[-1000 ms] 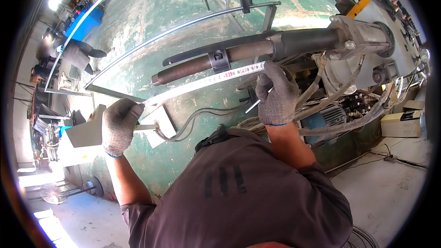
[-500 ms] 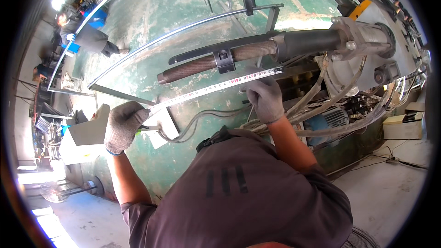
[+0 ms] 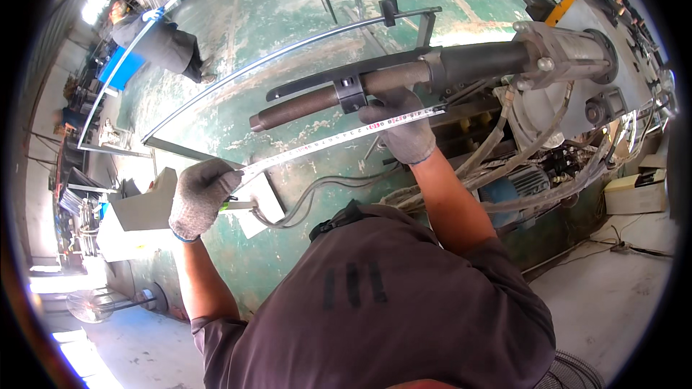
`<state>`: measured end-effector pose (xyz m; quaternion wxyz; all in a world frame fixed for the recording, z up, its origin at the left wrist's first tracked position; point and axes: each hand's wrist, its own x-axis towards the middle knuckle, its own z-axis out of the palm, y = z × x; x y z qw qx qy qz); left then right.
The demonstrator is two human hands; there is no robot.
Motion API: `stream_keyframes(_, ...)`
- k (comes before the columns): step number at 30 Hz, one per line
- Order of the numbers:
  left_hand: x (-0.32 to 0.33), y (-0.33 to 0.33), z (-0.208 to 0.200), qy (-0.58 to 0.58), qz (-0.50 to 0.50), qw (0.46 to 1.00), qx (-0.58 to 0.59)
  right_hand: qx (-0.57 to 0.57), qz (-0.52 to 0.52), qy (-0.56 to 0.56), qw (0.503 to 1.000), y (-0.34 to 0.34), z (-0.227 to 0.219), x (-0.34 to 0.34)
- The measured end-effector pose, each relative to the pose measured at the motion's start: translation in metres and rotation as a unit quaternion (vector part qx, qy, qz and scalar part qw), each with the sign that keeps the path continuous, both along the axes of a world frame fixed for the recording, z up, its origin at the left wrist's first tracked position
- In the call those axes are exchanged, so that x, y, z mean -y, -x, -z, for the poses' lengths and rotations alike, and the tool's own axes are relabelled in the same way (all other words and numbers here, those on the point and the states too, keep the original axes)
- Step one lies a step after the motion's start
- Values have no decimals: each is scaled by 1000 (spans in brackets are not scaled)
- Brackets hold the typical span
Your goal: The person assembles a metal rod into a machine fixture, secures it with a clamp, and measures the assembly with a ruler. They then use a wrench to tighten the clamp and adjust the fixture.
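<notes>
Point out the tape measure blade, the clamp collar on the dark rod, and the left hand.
tape measure blade (image 3: 339,138), head view, mid-span of the white strip stretched between the hands.
clamp collar (image 3: 350,91), head view, front face of the collar around the rod.
left hand (image 3: 200,197), head view, back of the grey glove.

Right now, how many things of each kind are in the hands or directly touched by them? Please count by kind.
Grey work gloves: 2, one on the left hand, one on the right hand
Tape measure blade, stretched between both hands: 1
Dark metal rod with clamp, just above the tape: 1
Total: 4
</notes>
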<state>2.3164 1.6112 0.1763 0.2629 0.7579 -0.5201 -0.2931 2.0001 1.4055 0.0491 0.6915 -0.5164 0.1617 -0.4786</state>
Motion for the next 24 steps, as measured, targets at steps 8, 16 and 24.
stream_keyframes(8,13,7,7,-3,13,1000,-18,-162,117,5,980,-9,-24,-19)
stream_keyframes(16,6,5,6,-21,-15,999,28,29,84,-144,986,51,1,-59)
stream_keyframes(24,10,11,-6,-34,-23,998,43,4,222,-210,952,37,-32,-50)
